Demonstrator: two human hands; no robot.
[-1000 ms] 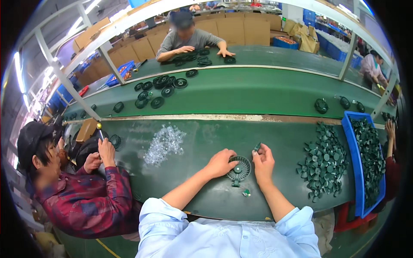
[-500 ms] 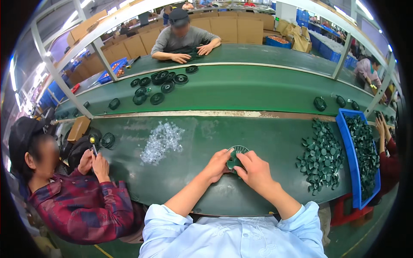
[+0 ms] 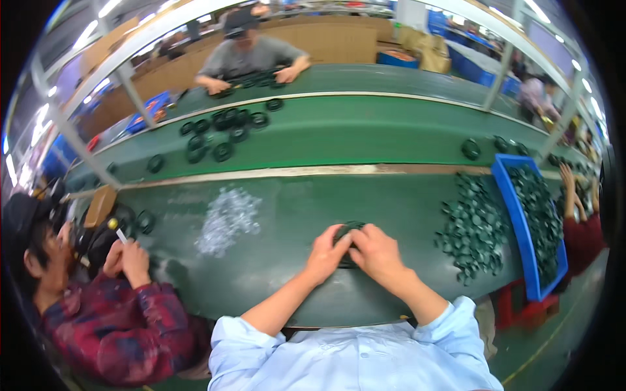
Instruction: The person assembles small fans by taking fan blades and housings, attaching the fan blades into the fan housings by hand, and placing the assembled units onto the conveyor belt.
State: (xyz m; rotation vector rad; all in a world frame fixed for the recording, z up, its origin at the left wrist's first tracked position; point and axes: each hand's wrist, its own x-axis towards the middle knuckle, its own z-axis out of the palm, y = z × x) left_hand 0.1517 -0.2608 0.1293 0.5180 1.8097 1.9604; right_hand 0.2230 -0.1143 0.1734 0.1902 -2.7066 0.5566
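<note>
Dark-green round part (image 3: 351,226), one, between fingers (image 3: 373,234)

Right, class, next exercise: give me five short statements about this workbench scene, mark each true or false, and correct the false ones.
1. The left hand and right hand hold the same dark round part. True.
2. The clear pieces lie to the right of both hands. False: they lie to the left.
3. The blue tray stands to the right of the loose green pieces. True.
4. The left-hand neighbour's shirt is plain white. False: it is red-and-dark plaid.
5. The green strip beyond the hands is bare. False: several round items lie on it.
</note>
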